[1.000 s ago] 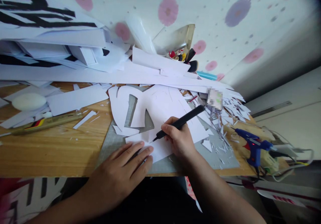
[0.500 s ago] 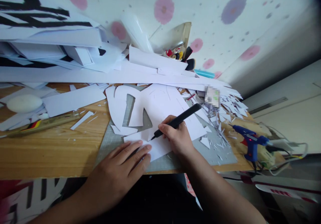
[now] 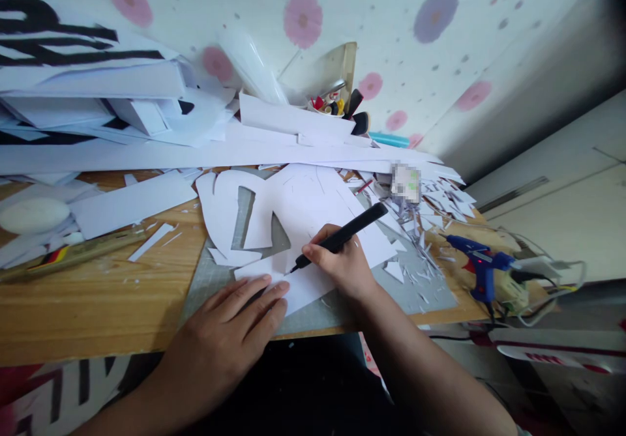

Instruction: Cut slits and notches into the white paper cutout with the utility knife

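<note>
Pinched in the fingers of my right hand [image 3: 337,260] is a black pen-shaped tool [image 3: 355,226], slanting up to the right. Its thin tip meets a white sheet [image 3: 308,286]; whether it is a blade or a nib is too small to tell. My left hand [image 3: 239,315] lies flat, fingers stretched out, pressing the sheet's left part. Beneath is a grey cutting mat [image 3: 198,299]. Just beyond the sheet lies a larger white piece [image 3: 323,195] with curved cut edges, openings and thin drawn lines. Part of the sheet is hidden under my hands.
At the right edge of the wooden table [image 3: 122,319] lies a blue glue gun [image 3: 482,266] with cords. White scraps [image 3: 445,201] heap at the back right. Long white strips [image 3: 195,156] cross the back. A yellowish bar-shaped tool [image 3: 92,247] and a white oval object [image 3: 34,216] lie left.
The whole view has shifted slightly, with the scene appearing further left. The tool's tip stays near the same spot on the sheet, and both hands keep their hold.
</note>
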A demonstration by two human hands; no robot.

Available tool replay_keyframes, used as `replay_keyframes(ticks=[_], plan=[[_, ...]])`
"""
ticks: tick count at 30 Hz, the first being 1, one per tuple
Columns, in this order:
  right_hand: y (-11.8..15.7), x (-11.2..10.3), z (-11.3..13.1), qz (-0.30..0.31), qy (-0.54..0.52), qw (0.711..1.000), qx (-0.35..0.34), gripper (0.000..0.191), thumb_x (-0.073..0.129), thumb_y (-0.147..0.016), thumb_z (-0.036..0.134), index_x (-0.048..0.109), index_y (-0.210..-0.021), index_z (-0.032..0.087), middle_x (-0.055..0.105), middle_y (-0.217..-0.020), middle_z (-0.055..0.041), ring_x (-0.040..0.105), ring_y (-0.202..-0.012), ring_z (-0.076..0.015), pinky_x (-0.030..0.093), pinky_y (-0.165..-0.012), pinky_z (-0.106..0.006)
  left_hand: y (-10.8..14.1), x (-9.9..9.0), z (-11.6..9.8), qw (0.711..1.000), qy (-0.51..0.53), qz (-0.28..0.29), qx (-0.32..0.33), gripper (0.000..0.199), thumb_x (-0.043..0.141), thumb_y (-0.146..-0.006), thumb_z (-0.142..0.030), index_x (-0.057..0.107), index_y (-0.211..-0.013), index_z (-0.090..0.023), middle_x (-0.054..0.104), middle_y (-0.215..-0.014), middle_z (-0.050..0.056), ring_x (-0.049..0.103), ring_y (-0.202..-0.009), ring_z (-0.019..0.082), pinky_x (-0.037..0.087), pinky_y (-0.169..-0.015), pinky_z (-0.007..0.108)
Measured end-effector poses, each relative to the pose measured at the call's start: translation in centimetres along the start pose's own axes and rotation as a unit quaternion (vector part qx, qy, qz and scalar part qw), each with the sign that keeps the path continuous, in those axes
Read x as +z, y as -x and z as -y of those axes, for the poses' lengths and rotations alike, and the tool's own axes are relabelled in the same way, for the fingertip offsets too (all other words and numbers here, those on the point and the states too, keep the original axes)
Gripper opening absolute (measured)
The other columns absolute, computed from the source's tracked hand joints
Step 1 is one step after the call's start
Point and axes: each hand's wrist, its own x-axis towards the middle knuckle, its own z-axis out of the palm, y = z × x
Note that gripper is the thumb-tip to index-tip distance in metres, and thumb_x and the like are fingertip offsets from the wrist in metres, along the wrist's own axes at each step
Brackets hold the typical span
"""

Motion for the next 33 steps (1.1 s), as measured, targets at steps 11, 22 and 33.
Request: replay_keyframes(ticks=[11,22,33], plan=[[-0.4,-0.5,-1.1,-0.027,-0.044,0.999,-0.003,0.025,0.076,-0.067,0.036,0.060,-0.060,0.018,0.053,-0.050,0.0042,0.045,-0.049,-0.0101,0.035,-0.048,-0.024,0.3,0.4,0.1,1.000,0.007,0.020,0.001,0.029,0.044,-0.095,-0.015,0.063,-0.118,-0.014,0.062,-0.132,0.005,0.052,-0.124,0.026,0.040,-0.102,0.042],[-0.4,-0.8,-1.3,-0.050,-0.061,0.997,0.006,0.026,0.076,-0.066,0.035,0.059,-0.059,0.018,0.054,-0.049,0.0041,0.045,-0.046,-0.0097,0.033,-0.046,-0.023,0.6,0.5,0.1,1.000,0.019,0.016,-0.009,0.030,0.043,-0.095,-0.014,0.063,-0.118,-0.014,0.063,-0.132,0.005,0.052,-0.124,0.026,0.039,-0.102,0.042],[-0.3,-1.5,-1.0,-0.055,-0.044,0.998,-0.001,0.026,0.076,-0.064,0.036,0.059,-0.056,0.018,0.053,-0.048,0.0043,0.042,-0.047,-0.0092,0.033,-0.047,-0.023,0.1,0.2,0.1,1.000,0.009,0.017,0.003,0.029,0.044,-0.095,-0.014,0.064,-0.116,-0.014,0.064,-0.129,0.005,0.054,-0.121,0.026,0.040,-0.100,0.041]])
